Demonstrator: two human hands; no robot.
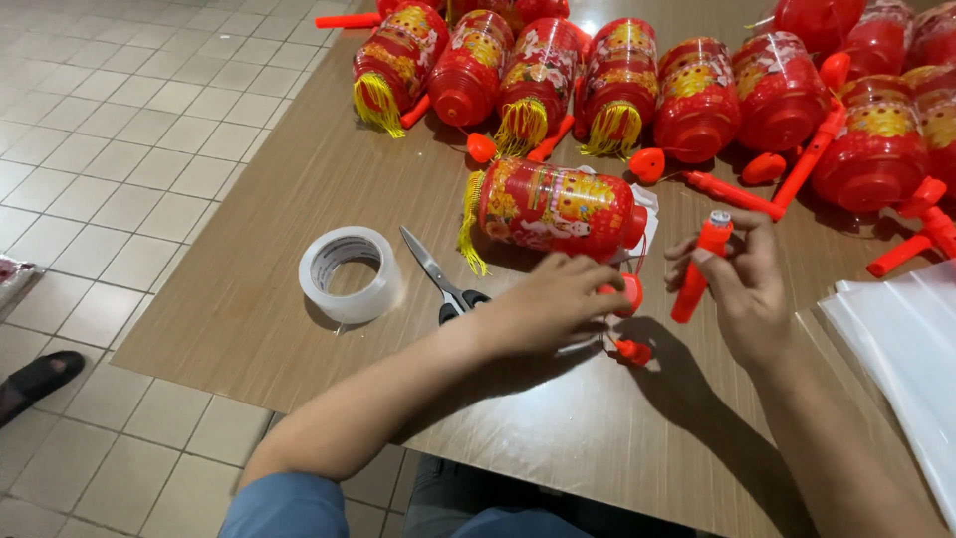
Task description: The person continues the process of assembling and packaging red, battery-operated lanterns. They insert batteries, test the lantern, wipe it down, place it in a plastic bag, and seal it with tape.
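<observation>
My right hand (745, 284) grips an orange plastic stick handle (700, 267), held upright with its pale tip at the top. My left hand (550, 302) rests palm down on the wooden table (299, 179), fingers curled over a small orange cap (629, 292). Another small orange piece (633, 351) lies just below it. A red and yellow paper lantern (558, 210) with a yellow tassel lies on its side just beyond both hands.
A roll of clear tape (351, 273) and black-handled scissors (441, 278) lie left of my left hand. Several red lanterns (617, 85) and orange sticks (809, 154) crowd the far side. Clear plastic bags (901, 339) lie at right. Tiled floor (110, 169) and a dark shoe (38, 381) at left.
</observation>
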